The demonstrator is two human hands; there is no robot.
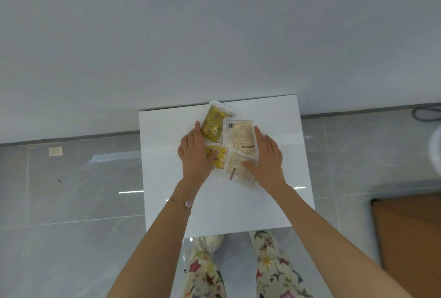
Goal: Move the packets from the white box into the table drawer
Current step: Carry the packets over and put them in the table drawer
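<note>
Several packets lie bunched together on a white tabletop (238, 207). Two are yellow with a red pattern, one farther (213, 125) and one nearer (220, 158). Two are pale with printed labels, one farther (241, 134) and one nearer (239, 171). My left hand (194, 154) lies against the left side of the yellow packets, fingers straight, thumb on the nearer one. My right hand (267, 156) lies against the right side of the pale packets, fingers straight, thumb on the nearer one. I see no white box or drawer.
The small table stands against a white wall (214, 35) on a glossy grey tiled floor (71, 190). A brown wooden surface (405, 238) is at the lower right, a black cable (427, 113) by the wall at the right. My legs (238, 269) show below the table's near edge.
</note>
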